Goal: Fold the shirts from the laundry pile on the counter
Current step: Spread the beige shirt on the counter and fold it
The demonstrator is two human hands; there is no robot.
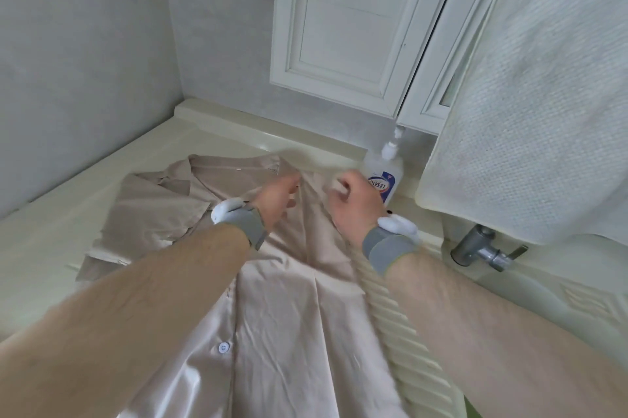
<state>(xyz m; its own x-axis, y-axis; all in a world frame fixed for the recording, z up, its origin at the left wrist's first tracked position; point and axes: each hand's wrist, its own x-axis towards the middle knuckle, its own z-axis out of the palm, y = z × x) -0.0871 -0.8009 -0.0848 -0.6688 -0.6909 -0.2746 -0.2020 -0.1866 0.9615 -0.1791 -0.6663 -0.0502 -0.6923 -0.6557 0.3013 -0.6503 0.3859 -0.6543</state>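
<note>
Inspector: The beige shirt (278,285) is lying spread on the counter (47,247), collar toward the wall, hem running toward the person. Grip status?

Assessor: The left hand (277,201) is pinching a ridge of fabric near the shoulder. The right hand (355,201) is curling round cloth beside the soap bottle (384,176); motion blur is limiting certainty.

Inspector: Handling?

Assessor: It is looking light, limp and satiny, likely slippery. I am recommending holds at seams, shoulders or the button placket.
</note>
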